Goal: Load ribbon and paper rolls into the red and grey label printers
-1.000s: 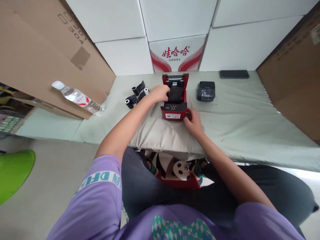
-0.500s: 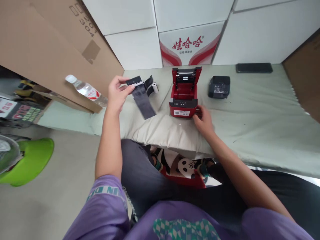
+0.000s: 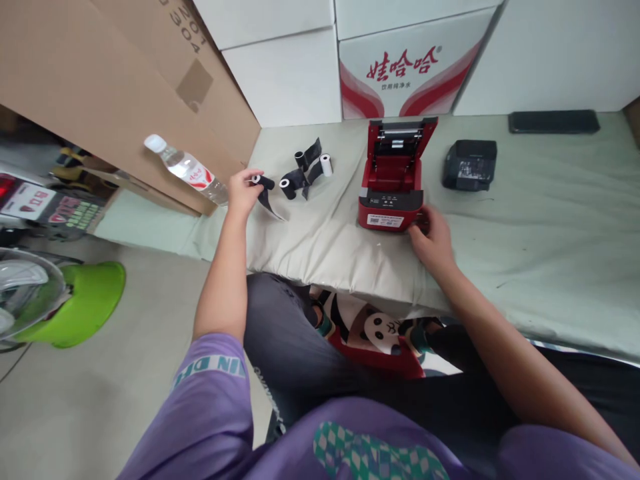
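A small red printer (image 3: 394, 190) stands on the padded surface with its lid raised and its paper bay empty. My right hand (image 3: 434, 233) rests against its front right corner. My left hand (image 3: 245, 189) is out to the left, holding a black paper roll (image 3: 265, 187) with a loose strip hanging from it, low over the cloth. Just right of it lie two more black rolls (image 3: 299, 175) and a small white roll (image 3: 326, 164).
A water bottle (image 3: 187, 169) lies on its side by a large cardboard box (image 3: 115, 87). A black device (image 3: 470, 165) sits right of the printer and a dark phone (image 3: 554, 121) lies by the white cartons (image 3: 400, 60). A green seat (image 3: 75, 303) stands on the floor at left.
My left hand lifted the black roll out of the printer and carried it left, then lowered it toward the cloth beside the other rolls. The right hand stayed at the printer. The view shifted left.
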A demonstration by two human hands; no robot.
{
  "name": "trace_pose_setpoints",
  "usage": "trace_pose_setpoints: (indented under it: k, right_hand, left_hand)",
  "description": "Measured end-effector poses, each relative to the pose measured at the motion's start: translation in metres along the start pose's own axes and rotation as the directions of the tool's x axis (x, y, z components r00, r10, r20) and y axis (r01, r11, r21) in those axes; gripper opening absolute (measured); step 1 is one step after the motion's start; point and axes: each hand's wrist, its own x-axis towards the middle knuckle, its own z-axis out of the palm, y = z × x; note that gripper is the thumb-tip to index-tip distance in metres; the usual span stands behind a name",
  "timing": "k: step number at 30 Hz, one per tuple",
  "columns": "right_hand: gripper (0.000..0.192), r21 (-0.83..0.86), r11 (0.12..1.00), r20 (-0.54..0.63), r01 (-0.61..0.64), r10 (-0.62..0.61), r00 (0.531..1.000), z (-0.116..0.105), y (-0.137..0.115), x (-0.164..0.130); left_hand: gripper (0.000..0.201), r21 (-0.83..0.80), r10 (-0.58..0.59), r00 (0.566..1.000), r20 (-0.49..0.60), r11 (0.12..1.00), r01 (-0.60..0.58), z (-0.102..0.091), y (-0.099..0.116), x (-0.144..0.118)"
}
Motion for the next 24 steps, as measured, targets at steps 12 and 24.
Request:
trace_pose_setpoints:
  k: [12, 24]
  right_hand:
    - [0.045, -0.015, 1.000, 0.001, -0.004, 0.004, 1.000, -0.001, -0.003, 0.000]
    - [0.046, -0.006, 1.000, 0.006, 0.016, -0.016, 1.000, 0.000, 0.001, 0.000]
  left_hand:
    - [0.034, 0.307, 0.030, 0.990, 0.135, 0.949, -0.070, 0.019, 0.001, 0.004]
    - [0.031, 0.430, 0.140, 0.971, 0.192, 0.878, -0.212, 0.021, 0.046, -0.020]
